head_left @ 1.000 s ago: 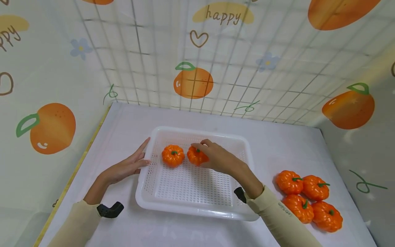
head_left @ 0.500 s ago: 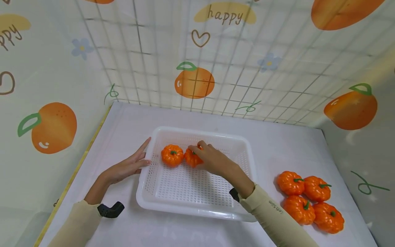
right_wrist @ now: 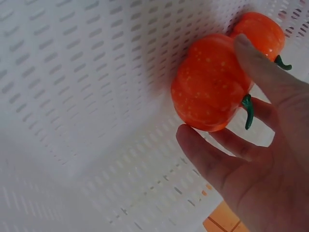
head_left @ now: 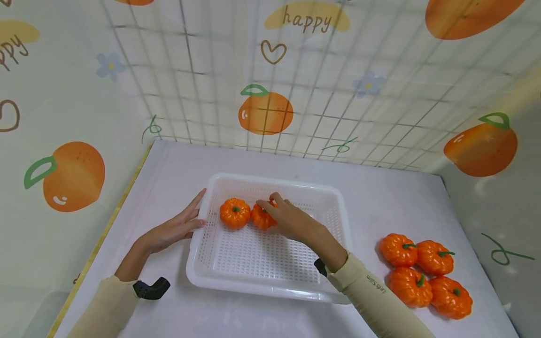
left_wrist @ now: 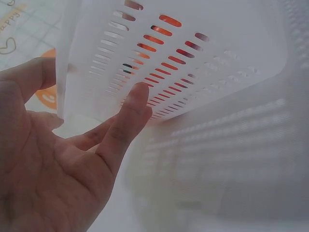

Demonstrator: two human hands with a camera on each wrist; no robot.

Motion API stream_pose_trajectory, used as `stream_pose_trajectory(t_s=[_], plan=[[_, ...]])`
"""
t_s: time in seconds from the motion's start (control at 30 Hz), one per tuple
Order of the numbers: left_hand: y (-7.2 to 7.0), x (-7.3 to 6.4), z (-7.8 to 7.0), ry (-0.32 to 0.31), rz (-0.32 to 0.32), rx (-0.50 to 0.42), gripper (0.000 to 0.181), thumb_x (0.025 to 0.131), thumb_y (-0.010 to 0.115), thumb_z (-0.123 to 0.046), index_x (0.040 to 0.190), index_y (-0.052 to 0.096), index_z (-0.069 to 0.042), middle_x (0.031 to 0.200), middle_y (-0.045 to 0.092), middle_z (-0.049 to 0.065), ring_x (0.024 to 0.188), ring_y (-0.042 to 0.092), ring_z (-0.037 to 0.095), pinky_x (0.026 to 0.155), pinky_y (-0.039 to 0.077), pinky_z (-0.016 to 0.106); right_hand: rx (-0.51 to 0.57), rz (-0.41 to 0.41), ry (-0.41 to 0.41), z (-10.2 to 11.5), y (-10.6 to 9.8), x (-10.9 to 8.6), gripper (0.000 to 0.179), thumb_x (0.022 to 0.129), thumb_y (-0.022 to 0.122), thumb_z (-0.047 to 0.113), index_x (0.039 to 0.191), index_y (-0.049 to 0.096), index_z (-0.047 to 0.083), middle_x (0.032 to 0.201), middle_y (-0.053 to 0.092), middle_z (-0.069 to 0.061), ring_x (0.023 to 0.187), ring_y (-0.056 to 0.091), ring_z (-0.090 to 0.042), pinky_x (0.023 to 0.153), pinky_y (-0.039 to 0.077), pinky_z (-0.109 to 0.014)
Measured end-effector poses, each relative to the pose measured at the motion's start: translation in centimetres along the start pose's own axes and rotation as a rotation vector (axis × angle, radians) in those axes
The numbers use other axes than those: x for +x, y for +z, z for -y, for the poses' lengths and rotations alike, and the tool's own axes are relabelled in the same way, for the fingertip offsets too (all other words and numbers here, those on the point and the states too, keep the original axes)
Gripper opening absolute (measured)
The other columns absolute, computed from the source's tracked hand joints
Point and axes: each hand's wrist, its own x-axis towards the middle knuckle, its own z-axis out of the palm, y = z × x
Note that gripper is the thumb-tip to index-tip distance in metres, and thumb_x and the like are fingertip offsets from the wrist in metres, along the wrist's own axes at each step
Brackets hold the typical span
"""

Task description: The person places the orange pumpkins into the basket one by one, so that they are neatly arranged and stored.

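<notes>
A white perforated plastic basket (head_left: 253, 289) stands on the table with two small orange pumpkins inside. My right hand (head_left: 296, 223) reaches over its right side and grips one pumpkin (head_left: 258, 218), thumb on one side and fingers on the other. In the right wrist view this pumpkin (right_wrist: 207, 87) shows its green stem toward the palm, low over the basket floor. Right beside it on the left sits the other pumpkin (head_left: 235, 213). Along the basket's left wall, my left hand (head_left: 175, 227) rests with fingers extended, fingertips touching the outside (left_wrist: 193, 29) near the rim.
Several more orange pumpkins (head_left: 410, 286) with green stems lie grouped on the table right of the basket. A wire grid (head_left: 321, 117) stands against the fruit-printed back wall. Yellow tape (head_left: 114, 211) runs along the table's left edge.
My right hand has shifted slightly left with its pumpkin, closing the gap to the other one. The left hand has stayed at the basket's side.
</notes>
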Motion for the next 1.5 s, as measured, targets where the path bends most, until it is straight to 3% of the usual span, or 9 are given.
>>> stream_pose_trajectory(t_s=[0.77, 1.1, 1.5], plan=[[0.3, -0.1, 0.0, -0.003, -0.006, 0.012, 0.081, 0.103, 0.054, -0.031, 0.152, -0.004, -0.058, 0.165, 0.010, 0.005, 0.143, 0.033, 0.034, 0.111, 0.031, 0.061, 0.002, -0.022, 0.011, -0.1, -0.5, -0.6, 0.076, 0.085, 0.081, 0.025, 0.150, 0.042, 0.016, 0.135, 0.045, -0.019, 0.102, 0.054, -0.033, 0.078, 0.054, -0.038], [0.2, 0.0, 0.1, 0.002, -0.005, 0.007, 0.080, 0.103, 0.054, -0.033, 0.152, -0.004, -0.057, 0.165, 0.009, 0.006, 0.143, 0.032, 0.036, 0.110, 0.030, 0.062, 0.045, -0.106, 0.006, -0.4, -2.2, -1.6, 0.078, 0.085, 0.081, 0.021, 0.152, 0.041, 0.019, 0.135, 0.045, -0.015, 0.104, 0.052, -0.029, 0.076, 0.054, -0.032], [0.1, -0.1, -0.1, -0.006, -0.011, 0.015, 0.080, 0.103, 0.053, -0.032, 0.153, -0.005, -0.055, 0.166, 0.008, 0.006, 0.144, 0.032, 0.035, 0.110, 0.030, 0.062, 0.005, -0.216, 0.076, -2.3, -4.5, -4.5, 0.072, 0.090, 0.076, 0.023, 0.152, 0.040, 0.021, 0.137, 0.046, -0.013, 0.116, 0.051, -0.032, 0.089, 0.055, -0.045]])
